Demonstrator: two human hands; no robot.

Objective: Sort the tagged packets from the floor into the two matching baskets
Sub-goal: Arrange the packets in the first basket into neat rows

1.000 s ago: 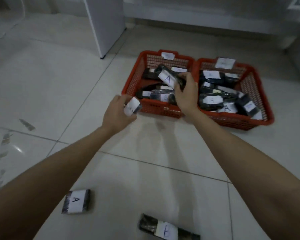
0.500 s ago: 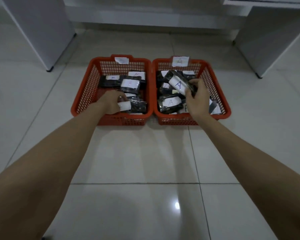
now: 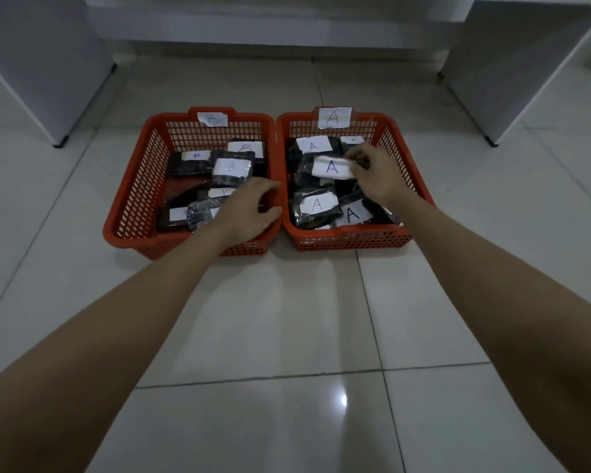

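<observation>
Two red mesh baskets stand side by side on the tiled floor. The left basket [image 3: 140,189] carries a tag B [image 3: 212,119] and holds several dark packets with B tags. The right basket [image 3: 352,238] carries a tag A [image 3: 334,117] and holds several A-tagged packets. My left hand [image 3: 249,208] hovers over the front right corner of the B basket, fingers relaxed, holding nothing. My right hand [image 3: 377,175] is over the A basket. Its fingertips pinch the right end of an A-tagged packet [image 3: 330,167] that lies on top of the pile.
A white cabinet panel [image 3: 45,80] stands on the floor at the back left and a white desk side [image 3: 512,80] at the back right, with a low white base [image 3: 270,29] between them. Glossy tiles [image 3: 287,336] stretch between me and the baskets.
My left hand has let go of its tagged packet in the B basket and opened. My right hand has lowered the A packet onto the pile in the A basket.
</observation>
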